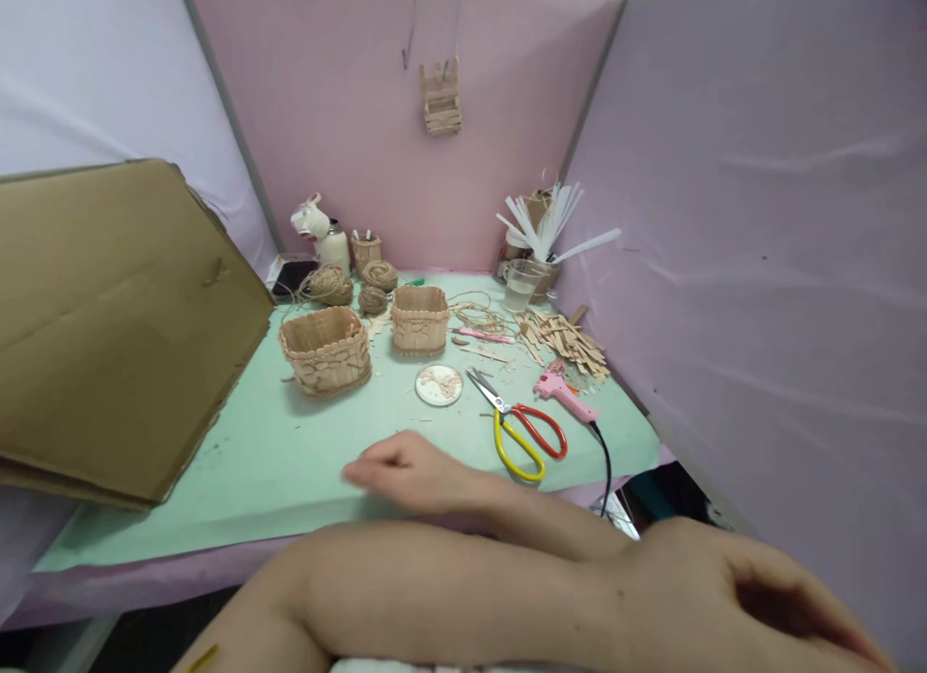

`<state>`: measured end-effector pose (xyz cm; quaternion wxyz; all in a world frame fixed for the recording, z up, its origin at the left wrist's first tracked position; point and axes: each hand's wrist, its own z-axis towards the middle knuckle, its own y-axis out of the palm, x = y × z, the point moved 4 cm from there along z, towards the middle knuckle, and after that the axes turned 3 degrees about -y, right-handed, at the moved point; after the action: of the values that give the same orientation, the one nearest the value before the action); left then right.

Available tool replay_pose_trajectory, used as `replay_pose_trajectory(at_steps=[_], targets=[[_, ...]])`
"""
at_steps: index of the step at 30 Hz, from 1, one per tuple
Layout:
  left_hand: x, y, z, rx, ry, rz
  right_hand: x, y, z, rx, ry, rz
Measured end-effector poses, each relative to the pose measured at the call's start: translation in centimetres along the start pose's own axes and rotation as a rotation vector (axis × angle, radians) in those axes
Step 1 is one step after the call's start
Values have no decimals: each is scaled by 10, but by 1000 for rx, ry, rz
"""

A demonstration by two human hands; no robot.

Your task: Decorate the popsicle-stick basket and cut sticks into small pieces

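My forearms are crossed in front of the table. My right hand (409,472) is over the table's front edge, fingers loosely curled and pressed together, with nothing visible in it. Nearest to it are scissors (499,403) with one yellow and one red handle, and a round white dish (438,385) with light scraps. My left hand (753,591) is at the lower right; its thumb and fingers curve around a dark hollow, and the fingertips are cut off by the frame. Two small wooden baskets, the left one (329,364) and the right one (420,330), stand farther back.
A pink glue gun (565,395) with a black cord lies right of the scissors. Behind are thin wooden sticks (569,343), a clear cup (519,292), white sticks (543,224) and twine balls (329,285). A large cardboard sheet (116,325) leans over the left side.
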<state>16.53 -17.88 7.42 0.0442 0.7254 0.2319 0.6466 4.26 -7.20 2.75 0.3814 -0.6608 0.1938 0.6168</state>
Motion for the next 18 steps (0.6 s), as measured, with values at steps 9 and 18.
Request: replay_pose_trajectory(at_steps=[9, 18], targets=[[27, -148, -83, 288, 257, 408, 23, -107, -121, 494, 499, -1005], [-8, -247, -114, 731, 135, 118, 64, -114, -116, 458, 787, -1011]])
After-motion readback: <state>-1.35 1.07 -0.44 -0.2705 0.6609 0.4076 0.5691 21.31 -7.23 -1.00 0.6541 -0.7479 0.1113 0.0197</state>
